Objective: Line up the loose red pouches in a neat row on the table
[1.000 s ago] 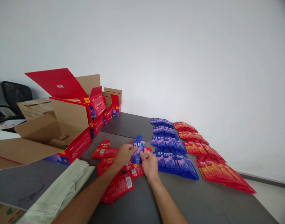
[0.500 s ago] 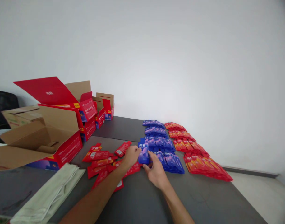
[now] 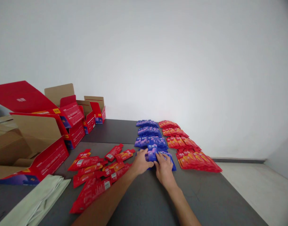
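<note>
Between my two hands is a blue pouch (image 3: 152, 151) with white lettering, over the nearest row of blue pouches (image 3: 171, 160). My left hand (image 3: 142, 162) grips its left edge, fingers bent round it. On the other side, my right hand (image 3: 164, 167) has its fingertips pressed against the pouch's lower right edge. Both hands partly cover the row beneath. Further blue rows (image 3: 148, 131) lie behind, overlapping like fanned cards. Left of my left hand, red pouches (image 3: 92, 180) lie in a loose heap, some with barcodes showing.
Rows of red-orange pouches (image 3: 195, 160) lie to the right of the blue ones. Open red cartons (image 3: 51, 157) stand along the left, some stacked. A folded pale green cloth (image 3: 37, 201) lies at the front left of the dark table (image 3: 144, 201). A white wall is behind.
Both hands have brought the blue pouch right, from the left end of the nearest blue row to over its middle. The view has shifted to the right.
</note>
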